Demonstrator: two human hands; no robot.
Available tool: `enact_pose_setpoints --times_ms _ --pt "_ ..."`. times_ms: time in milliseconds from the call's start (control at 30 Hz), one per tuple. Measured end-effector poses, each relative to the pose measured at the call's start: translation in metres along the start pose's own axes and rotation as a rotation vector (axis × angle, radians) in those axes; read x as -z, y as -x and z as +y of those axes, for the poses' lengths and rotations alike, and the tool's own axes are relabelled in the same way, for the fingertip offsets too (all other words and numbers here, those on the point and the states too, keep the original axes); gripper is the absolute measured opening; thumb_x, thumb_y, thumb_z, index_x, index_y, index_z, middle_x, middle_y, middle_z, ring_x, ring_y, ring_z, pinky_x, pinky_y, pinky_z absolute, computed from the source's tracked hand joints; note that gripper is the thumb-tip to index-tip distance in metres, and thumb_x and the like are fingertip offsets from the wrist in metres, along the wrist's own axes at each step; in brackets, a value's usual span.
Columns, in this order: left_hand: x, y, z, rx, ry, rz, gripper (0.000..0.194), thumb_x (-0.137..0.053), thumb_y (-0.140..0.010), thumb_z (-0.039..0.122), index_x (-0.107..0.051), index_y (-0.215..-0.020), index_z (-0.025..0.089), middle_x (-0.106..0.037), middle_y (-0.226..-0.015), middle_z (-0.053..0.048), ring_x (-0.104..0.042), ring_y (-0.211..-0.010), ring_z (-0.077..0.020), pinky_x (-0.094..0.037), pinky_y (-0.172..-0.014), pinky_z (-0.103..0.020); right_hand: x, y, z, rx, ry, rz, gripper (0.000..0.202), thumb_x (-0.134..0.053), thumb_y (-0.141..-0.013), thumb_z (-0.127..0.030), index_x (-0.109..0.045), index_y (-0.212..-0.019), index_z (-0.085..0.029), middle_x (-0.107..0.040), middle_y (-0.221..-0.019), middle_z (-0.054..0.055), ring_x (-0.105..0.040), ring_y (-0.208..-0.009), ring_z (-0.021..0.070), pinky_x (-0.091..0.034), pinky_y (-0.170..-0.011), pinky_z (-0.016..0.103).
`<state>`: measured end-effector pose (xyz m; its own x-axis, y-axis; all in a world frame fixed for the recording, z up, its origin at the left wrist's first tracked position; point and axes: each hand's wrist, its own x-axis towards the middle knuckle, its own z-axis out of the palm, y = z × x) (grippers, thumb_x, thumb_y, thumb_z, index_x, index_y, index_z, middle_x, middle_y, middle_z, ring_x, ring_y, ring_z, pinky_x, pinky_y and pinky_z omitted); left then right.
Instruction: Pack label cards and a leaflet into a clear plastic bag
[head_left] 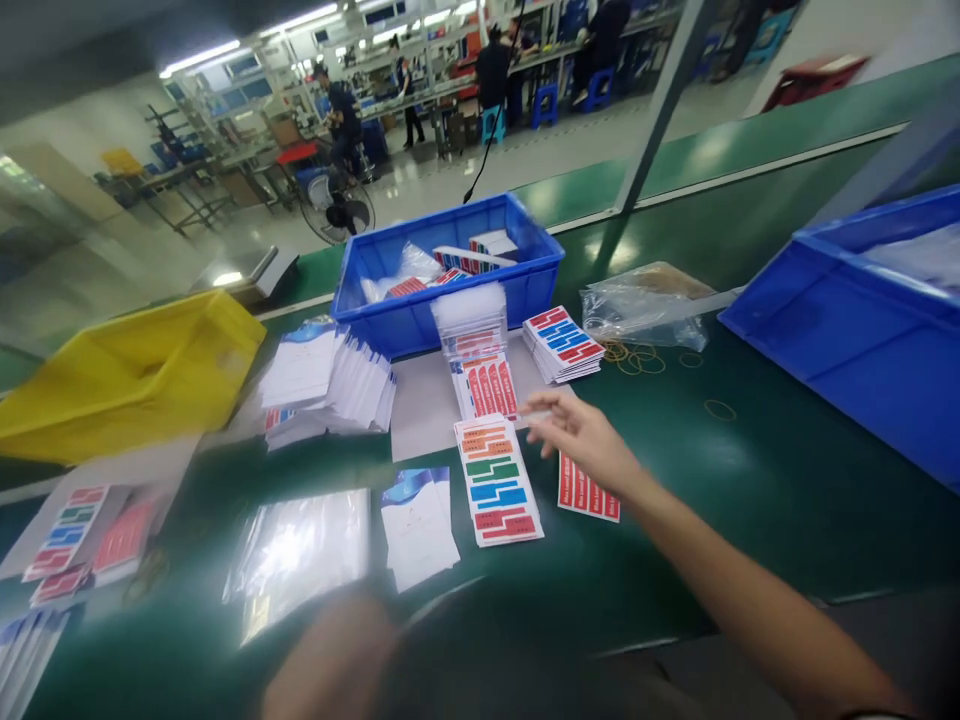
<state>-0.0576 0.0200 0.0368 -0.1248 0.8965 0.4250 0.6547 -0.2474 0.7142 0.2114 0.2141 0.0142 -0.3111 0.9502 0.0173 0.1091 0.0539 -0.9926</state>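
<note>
My right hand [581, 437] hovers over the green table with its fingers apart, nothing visible in them. Just left of it lies a stack of sticker sheets [499, 483] with orange, green, blue and red shapes. Below the hand, partly covered by it, are red label sheets [589, 490]. Beyond the fingertips sit red-printed sheets [489, 385] in clear bags. At the bottom edge my left hand [330, 655] is a blur, its fingers not distinguishable. Near it are white cards [420, 525] with a blue top and a pile of clear plastic bags [307, 545].
A blue bin [450, 300] with packed sheets stands at the back, a larger blue bin [847, 320] at right, a yellow bin [142, 370] at left. Also around are piled white booklets [330, 385], more sticker sheets [561, 342] and rubber bands [637, 358]. People work in the background.
</note>
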Motion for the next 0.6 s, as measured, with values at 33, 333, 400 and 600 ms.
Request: enact_pose_setpoints --times_ms 33,333,400,600 --pt "0.001 -0.009 -0.005 0.016 -0.01 0.028 0.017 -0.063 -0.078 0.042 -0.073 -0.072 0.029 -0.064 -0.052 -0.002 -0.055 -0.041 -0.0171 -0.044 -0.034 -0.027 0.011 -0.02 0.008 -0.116 0.057 0.042 0.031 -0.06 -0.088 -0.029 -0.051 -0.116 -0.018 -0.058 -0.126 0.01 -0.065 -0.078 0.0112 -0.054 -0.056 0.019" --pt "-0.016 -0.121 -0.014 -0.179 -0.03 0.052 0.015 -0.063 -0.074 0.045 -0.073 -0.065 0.04 -0.061 -0.048 0.001 -0.057 -0.042 -0.0237 -0.046 -0.03 -0.035 0.0 -0.099 0.072 -0.295 0.121 -0.111 0.009 -0.066 -0.087 -0.019 -0.062 -0.084 -0.011 -0.063 -0.063 -0.004 -0.059 -0.049 0.0091 -0.05 -0.045 0.02" --pt "-0.005 -0.126 -0.009 -0.202 -0.059 0.074 0.011 -0.066 -0.072 0.043 -0.073 -0.068 0.036 -0.064 -0.053 0.0 -0.059 -0.045 -0.0234 -0.047 -0.032 -0.035 -0.007 -0.106 0.076 -0.266 0.14 -0.054 0.01 -0.06 -0.093 -0.022 -0.062 -0.092 -0.012 -0.063 -0.069 -0.004 -0.061 -0.054 0.0093 -0.054 -0.053 0.023" --pt "-0.016 -0.162 0.003 -0.329 -0.13 -0.022 0.008 -0.066 -0.077 0.03 -0.07 -0.073 0.025 -0.07 -0.068 -0.002 -0.065 -0.062 -0.0187 -0.053 -0.054 -0.028 -0.003 -0.142 0.094 -0.17 0.193 0.143 0.018 -0.058 -0.094 -0.029 -0.061 -0.103 -0.013 -0.065 -0.091 0.002 -0.064 -0.076 0.0149 -0.056 -0.071 0.033"
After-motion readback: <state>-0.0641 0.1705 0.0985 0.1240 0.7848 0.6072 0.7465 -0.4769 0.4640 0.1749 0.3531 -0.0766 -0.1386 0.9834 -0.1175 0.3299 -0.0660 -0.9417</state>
